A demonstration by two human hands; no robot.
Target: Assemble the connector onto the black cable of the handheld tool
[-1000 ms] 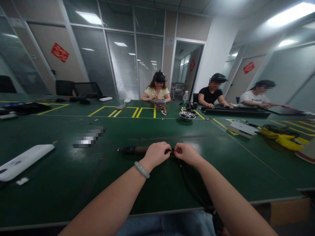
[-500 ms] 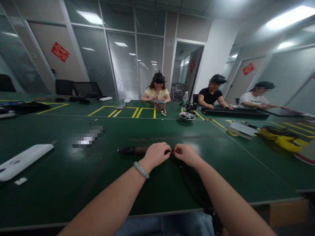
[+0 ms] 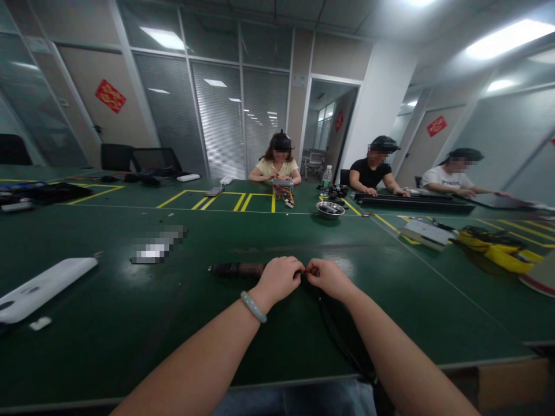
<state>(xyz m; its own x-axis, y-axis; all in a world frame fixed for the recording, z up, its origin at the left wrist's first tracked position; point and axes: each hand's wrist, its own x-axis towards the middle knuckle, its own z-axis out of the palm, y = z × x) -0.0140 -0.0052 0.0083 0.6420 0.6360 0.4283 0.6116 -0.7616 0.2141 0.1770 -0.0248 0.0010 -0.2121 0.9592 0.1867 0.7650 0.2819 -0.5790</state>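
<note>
1. Since the earlier frames, the view had tipped a little, so that everything sat slightly lower, and the fingertips of the two hands had drawn closer together, narrowing the gap between them.
2. The left hand [image 3: 281, 277], with a smooth, pale grey-green bangle [image 3: 254, 307] at its wrist, was turned back-up with the fingers bent downward. It covered the near-right end of a dark, cylindrical tool with a brownish middle and a small metal tip [image 3: 245, 270]; whether the hand gripped it or something thinner could not be told.
3. That tool lay flat on the dark green tabletop [image 3: 108, 346], its metal tip pointing left, its other end hidden beneath the left hand.
4. The right hand [image 3: 327, 280] was curled in, thumb and forefinger pinched together on a small dark, reddish bit [image 3: 306, 271], too small to identify, just beside the left fingertips.
5. A thin, black, flexible cable [image 3: 336, 329] curved from below the right hand down to the table's near edge.
6. Well to the left lay a long, white, rounded plastic case [image 3: 52, 286], with a small white piece [image 3: 40, 323] near it.
7. Beyond the hands stood a round, shiny metal bowl [image 3: 330, 216] holding dark pieces.
</note>
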